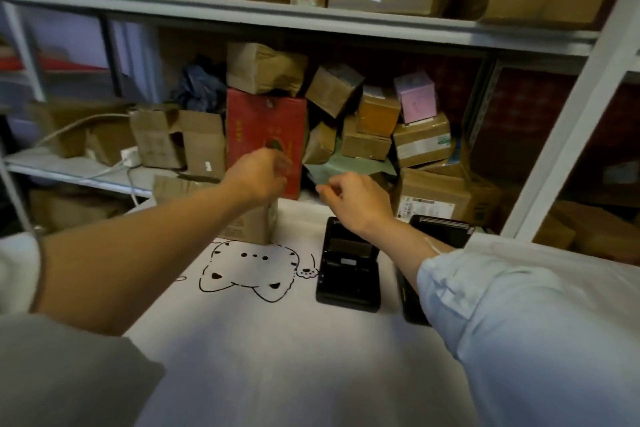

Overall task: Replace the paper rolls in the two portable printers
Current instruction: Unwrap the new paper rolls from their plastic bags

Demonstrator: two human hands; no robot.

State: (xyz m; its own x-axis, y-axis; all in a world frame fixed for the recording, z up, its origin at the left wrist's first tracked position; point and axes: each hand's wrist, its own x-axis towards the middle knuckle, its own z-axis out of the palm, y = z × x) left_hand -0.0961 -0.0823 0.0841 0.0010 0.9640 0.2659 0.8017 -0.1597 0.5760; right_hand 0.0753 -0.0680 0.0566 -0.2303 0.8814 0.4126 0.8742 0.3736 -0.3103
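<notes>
My left hand point(258, 174) hovered blurred over a box point(254, 224), grip unclear; my right hand point(349, 199), curled on nothing visible, hung above two printers point(347, 267), parcels point(381, 128) crowding behind.

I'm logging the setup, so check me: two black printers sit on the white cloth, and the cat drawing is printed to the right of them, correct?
Not quite. The head view shows the cat drawing to the left of the two black printers, not the right. The rest holds: both printers sit on the white cloth, the second printer partly hidden behind the right forearm.
</notes>
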